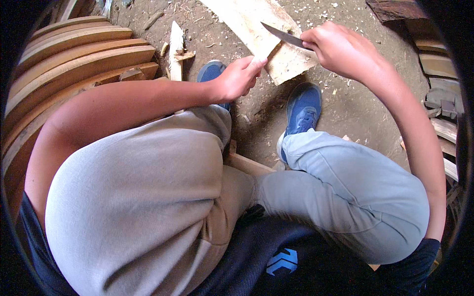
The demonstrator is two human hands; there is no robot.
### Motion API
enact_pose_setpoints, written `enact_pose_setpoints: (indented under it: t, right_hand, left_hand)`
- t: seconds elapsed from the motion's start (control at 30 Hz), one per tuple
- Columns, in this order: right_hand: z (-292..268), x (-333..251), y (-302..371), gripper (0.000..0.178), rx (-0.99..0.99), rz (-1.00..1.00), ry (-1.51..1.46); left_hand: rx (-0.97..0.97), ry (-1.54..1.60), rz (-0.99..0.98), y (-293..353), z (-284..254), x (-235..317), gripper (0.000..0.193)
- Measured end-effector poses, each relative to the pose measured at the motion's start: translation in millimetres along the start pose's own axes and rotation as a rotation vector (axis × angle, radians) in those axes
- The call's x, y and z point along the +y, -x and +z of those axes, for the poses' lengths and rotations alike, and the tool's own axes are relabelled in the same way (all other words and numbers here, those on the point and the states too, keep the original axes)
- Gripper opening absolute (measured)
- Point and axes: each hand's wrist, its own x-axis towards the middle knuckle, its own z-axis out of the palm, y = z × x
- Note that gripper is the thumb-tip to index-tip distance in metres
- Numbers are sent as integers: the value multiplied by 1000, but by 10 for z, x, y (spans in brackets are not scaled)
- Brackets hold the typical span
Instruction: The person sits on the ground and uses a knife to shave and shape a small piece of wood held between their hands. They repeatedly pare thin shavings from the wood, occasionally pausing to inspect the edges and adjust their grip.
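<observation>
My right hand (340,49) is closed around the handle of a knife (284,35). Its dark blade points to the left, above a pale wooden board (291,66) on the ground. Left of the knife, my left hand (241,79) is closed in a pinch. A thin wooden stick (275,51) juts from its fingertips toward the blade, with a small gap between them. The rest of the stick is hidden in my fingers. The board's near end lies beyond my blue shoes (302,108), its surface rough and partly bare.
Curved wooden planks (94,54) are stacked on the left. A split piece of pale wood (176,49) lies beside them. More timber (439,66) lines the right side. Wood shavings are scattered over the dirt floor (345,103). A wooden bar (249,164) shows between my legs.
</observation>
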Motion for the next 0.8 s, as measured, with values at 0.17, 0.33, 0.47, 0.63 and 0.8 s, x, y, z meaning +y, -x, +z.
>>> enact_pose_setpoints:
  t: [0.17, 0.33, 0.47, 0.63, 0.8]
  right_hand:
    - [19, 57, -120, 19, -77, -87, -168]
    - [149, 222, -358, 24, -232, -69, -480]
    - [42, 217, -286, 24, -405, 94, -759]
    - [138, 348, -172, 25, -13, -70, -577]
    - [89, 275, -27, 22, 90, -165, -143]
  left_hand:
    - [13, -38, 2, -18, 0, -32, 35]
    - [9, -33, 1, -45, -23, -93, 32]
    - [-7, 2, -12, -46, 2, -64, 32]
    - [-5, -10, -28, 3, 27, 4, 34]
    - [10, -71, -14, -40, -29, -31, 42]
